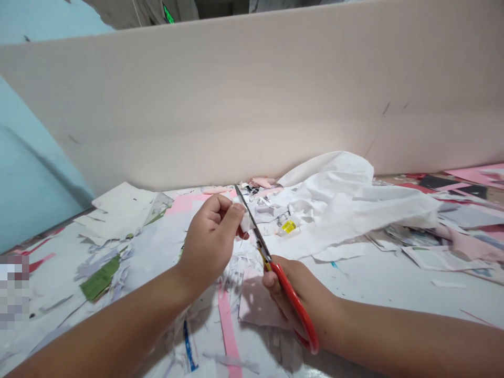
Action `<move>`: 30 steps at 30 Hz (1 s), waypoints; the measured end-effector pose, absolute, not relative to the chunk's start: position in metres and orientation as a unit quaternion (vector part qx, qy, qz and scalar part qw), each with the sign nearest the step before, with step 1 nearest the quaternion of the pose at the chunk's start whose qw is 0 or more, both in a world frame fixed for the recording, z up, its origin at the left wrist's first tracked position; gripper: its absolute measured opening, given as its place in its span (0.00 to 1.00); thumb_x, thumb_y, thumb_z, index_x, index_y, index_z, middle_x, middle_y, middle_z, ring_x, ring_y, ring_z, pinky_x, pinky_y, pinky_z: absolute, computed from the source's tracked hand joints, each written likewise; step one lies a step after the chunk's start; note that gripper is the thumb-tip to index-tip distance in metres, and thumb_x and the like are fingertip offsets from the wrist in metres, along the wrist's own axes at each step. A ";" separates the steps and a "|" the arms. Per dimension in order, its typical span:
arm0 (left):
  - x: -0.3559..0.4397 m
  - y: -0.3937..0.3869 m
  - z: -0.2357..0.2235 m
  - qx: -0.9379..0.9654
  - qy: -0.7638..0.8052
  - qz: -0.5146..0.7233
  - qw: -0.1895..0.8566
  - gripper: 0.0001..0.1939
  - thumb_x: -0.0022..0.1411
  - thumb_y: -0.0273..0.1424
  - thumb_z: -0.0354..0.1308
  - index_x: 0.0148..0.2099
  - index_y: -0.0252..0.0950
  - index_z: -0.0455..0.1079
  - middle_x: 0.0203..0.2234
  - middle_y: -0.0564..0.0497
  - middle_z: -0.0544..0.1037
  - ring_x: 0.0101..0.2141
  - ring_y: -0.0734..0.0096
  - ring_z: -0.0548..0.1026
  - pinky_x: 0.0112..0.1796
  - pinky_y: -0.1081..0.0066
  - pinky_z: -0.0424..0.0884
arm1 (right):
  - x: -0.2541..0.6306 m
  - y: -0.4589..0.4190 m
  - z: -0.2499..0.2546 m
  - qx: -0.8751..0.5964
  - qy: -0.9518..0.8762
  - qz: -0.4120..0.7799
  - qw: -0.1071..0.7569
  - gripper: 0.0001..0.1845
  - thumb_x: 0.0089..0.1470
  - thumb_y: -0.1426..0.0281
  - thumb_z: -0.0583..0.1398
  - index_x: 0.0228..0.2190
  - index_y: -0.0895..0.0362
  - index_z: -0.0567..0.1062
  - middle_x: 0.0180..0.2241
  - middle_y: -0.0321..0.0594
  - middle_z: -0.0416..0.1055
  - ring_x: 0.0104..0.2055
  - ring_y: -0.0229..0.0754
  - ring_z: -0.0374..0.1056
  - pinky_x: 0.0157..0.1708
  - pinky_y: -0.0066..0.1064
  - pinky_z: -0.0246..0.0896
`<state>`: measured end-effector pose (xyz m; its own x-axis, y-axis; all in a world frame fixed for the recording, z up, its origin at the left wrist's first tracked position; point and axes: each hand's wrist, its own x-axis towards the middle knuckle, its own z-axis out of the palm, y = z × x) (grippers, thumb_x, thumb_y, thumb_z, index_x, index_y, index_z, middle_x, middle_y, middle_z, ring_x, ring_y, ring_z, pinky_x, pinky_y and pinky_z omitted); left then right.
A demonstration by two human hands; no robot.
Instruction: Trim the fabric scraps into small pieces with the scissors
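Pinched between the thumb and fingers of my left hand (pixel 212 236) is a small white piece of paper (pixel 244 219), partly hidden by the fingers. My right hand (pixel 301 291) is closed on red-handled scissors (pixel 301 310). Their metal blades point up and away, right beside the white piece. Whether the blades touch the paper I cannot tell. Below both hands lie a pale pink sheet (pixel 260 304), a pink strip (pixel 227 331) and many thin paper shreds.
A large crumpled white sheet (pixel 338 205) lies behind my right hand, near a small bottle with a yellow label (pixel 289 226). Green scrap (pixel 100 278) and white sheets (pixel 122 210) lie left. Coloured scraps cover the right. A pale upright panel (pixel 252 100) stands behind.
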<state>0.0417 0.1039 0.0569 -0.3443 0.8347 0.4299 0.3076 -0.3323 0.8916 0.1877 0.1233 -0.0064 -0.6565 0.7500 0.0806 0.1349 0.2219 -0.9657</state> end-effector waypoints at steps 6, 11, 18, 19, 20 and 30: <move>0.032 0.113 0.049 0.520 0.458 0.657 0.297 0.10 0.57 0.31 0.52 0.24 0.38 0.57 0.16 0.59 0.65 0.20 0.77 0.64 0.26 0.74 0.63 | 0.187 0.126 -0.012 -0.306 -0.702 0.576 0.286 0.25 0.49 0.46 0.51 0.22 0.56 0.59 0.15 0.29 0.55 0.15 0.32 0.53 0.15 0.24 0.48; 0.035 0.113 0.041 0.545 0.459 0.603 0.358 0.09 0.58 0.31 0.50 0.25 0.38 0.61 0.17 0.58 0.67 0.22 0.77 0.64 0.27 0.74 0.61 | 0.187 0.138 0.003 -0.260 -0.683 0.576 0.367 0.21 0.50 0.51 0.54 0.25 0.57 0.63 0.21 0.35 0.65 0.26 0.37 0.65 0.28 0.31 0.61; 0.043 0.113 0.028 0.559 0.495 0.509 0.427 0.09 0.59 0.31 0.48 0.28 0.38 0.64 0.22 0.55 0.68 0.25 0.75 0.65 0.30 0.72 0.60 | 0.188 0.146 0.024 -0.337 -0.641 0.589 0.359 0.13 0.44 0.63 0.61 0.25 0.57 0.63 0.22 0.34 0.67 0.26 0.40 0.68 0.27 0.32 0.62; 0.043 0.113 0.026 0.555 0.488 0.511 0.439 0.10 0.59 0.32 0.47 0.28 0.37 0.65 0.23 0.55 0.68 0.25 0.74 0.65 0.30 0.71 0.61 | 0.187 0.147 0.025 -0.340 -0.641 0.590 0.355 0.13 0.43 0.63 0.61 0.24 0.57 0.63 0.21 0.34 0.66 0.24 0.39 0.68 0.26 0.32 0.62; 0.042 0.114 0.024 0.549 0.476 0.514 0.456 0.11 0.60 0.34 0.46 0.29 0.37 0.65 0.23 0.54 0.69 0.25 0.74 0.66 0.30 0.71 0.61 | 0.187 0.149 0.025 -0.345 -0.640 0.587 0.355 0.13 0.43 0.63 0.61 0.23 0.57 0.63 0.19 0.33 0.65 0.23 0.38 0.67 0.25 0.31 0.62; 0.046 0.116 0.021 0.509 0.549 0.510 0.424 0.04 0.53 0.31 0.55 0.27 0.37 0.66 0.20 0.57 0.69 0.21 0.79 0.65 0.26 0.76 0.62 | 0.186 0.159 0.006 -0.302 -0.639 0.598 0.378 0.12 0.46 0.63 0.60 0.24 0.56 0.63 0.19 0.30 0.62 0.22 0.36 0.65 0.25 0.31 0.63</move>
<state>0.0465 0.1159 0.0214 -0.1238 0.9908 0.0540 0.1263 -0.0383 0.9913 0.1860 0.1592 0.0059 -0.5319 0.8380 0.1219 -0.0657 0.1026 -0.9925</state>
